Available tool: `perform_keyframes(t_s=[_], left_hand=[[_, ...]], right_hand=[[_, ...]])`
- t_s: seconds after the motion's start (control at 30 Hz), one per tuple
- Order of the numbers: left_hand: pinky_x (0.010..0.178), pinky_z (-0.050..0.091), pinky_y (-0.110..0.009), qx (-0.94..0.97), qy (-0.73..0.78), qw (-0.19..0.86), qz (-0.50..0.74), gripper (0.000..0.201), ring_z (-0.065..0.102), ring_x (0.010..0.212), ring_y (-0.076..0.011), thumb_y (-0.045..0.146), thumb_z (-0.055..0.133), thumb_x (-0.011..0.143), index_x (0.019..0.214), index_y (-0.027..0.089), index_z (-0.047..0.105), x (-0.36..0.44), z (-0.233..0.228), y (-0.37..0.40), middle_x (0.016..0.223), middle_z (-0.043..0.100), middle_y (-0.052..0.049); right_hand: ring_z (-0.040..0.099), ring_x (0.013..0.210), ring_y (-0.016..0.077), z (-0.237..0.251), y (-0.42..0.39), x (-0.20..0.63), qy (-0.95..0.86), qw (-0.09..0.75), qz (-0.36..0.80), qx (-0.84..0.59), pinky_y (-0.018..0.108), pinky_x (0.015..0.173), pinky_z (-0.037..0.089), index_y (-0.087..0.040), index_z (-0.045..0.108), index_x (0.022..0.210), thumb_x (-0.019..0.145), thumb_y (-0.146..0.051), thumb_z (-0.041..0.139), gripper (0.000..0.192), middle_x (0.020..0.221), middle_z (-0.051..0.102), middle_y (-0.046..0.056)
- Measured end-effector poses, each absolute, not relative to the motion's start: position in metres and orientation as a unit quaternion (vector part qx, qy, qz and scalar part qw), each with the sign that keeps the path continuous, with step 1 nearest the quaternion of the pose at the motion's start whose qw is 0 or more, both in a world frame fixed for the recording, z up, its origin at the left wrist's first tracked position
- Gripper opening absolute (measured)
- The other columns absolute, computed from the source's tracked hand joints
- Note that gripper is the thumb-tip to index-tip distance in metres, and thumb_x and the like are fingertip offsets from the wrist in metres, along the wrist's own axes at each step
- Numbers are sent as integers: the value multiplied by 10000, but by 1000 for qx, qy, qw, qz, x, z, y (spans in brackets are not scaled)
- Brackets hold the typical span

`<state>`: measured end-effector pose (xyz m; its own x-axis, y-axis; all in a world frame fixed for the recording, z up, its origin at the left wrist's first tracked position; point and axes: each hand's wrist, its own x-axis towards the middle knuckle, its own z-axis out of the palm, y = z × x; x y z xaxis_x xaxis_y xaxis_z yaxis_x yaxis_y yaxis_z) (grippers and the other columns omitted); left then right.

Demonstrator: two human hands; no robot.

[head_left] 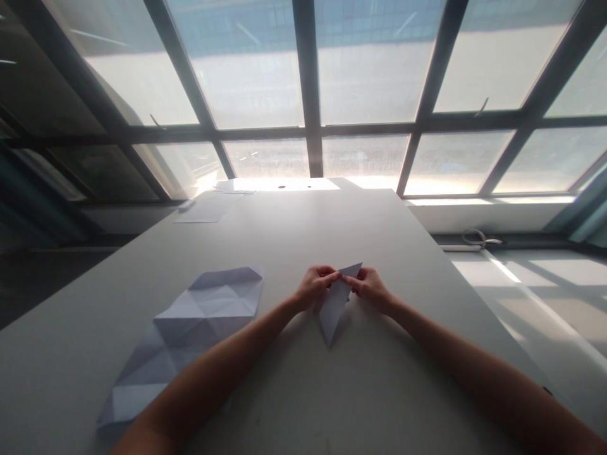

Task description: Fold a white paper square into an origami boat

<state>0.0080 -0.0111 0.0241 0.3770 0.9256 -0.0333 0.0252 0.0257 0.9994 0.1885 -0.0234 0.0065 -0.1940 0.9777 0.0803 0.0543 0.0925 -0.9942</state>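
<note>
A small white paper (334,306) folded into a narrow triangle lies at the middle of the grey table (294,227), its point toward me. My left hand (315,284) pinches the paper's far edge from the left. My right hand (370,287) pinches the same far edge from the right, fingertips nearly meeting the left ones. A larger creased white sheet (190,328) lies flat on the table to the left of my left forearm, which partly covers its near corner.
Flat sheets of paper (208,207) lie at the table's far left corner. A large window with dark frames (308,95) fills the wall behind. A low sill (474,215) runs right of the table, with a cable (477,238) on a ledge below.
</note>
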Motion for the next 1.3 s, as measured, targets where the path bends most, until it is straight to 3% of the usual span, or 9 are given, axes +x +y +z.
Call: perform_keyframes(t_s=[0.4,0.77,1.13,1.3], left_hand=[[447,271,-197,633,414,567,328,508,420,475,-85,603,619,762,721,100,680,11,23,-10,548,536,8],[432,192,-210,691,434,508,276,524,356,453,-75,610,624,745,597,107,632,9,26,-10,480,457,25],[462,330,-203,679,418,525,300,493,471,465,-103,557,568,804,579,121,618,8,26,-9,506,548,-6],[502,384,-213,665,424,522,325,467,521,511,-120,547,588,797,642,114,667,8,24,-9,546,575,-15]], right_hand=[[366,453,80,7,-25,189,-517,498,554,-422,231,431,257,-168,582,656,674,-464,719,328,505,469,-50],[427,521,83,5,-10,200,-318,635,552,-437,212,420,287,-164,587,714,569,-357,813,331,644,552,-2],[395,441,53,5,3,213,-221,709,508,-437,191,376,307,-181,568,701,506,-341,846,375,589,554,-45],[451,461,77,4,-1,210,-314,653,534,-436,200,387,316,-169,574,676,617,-403,796,328,567,539,-34]])
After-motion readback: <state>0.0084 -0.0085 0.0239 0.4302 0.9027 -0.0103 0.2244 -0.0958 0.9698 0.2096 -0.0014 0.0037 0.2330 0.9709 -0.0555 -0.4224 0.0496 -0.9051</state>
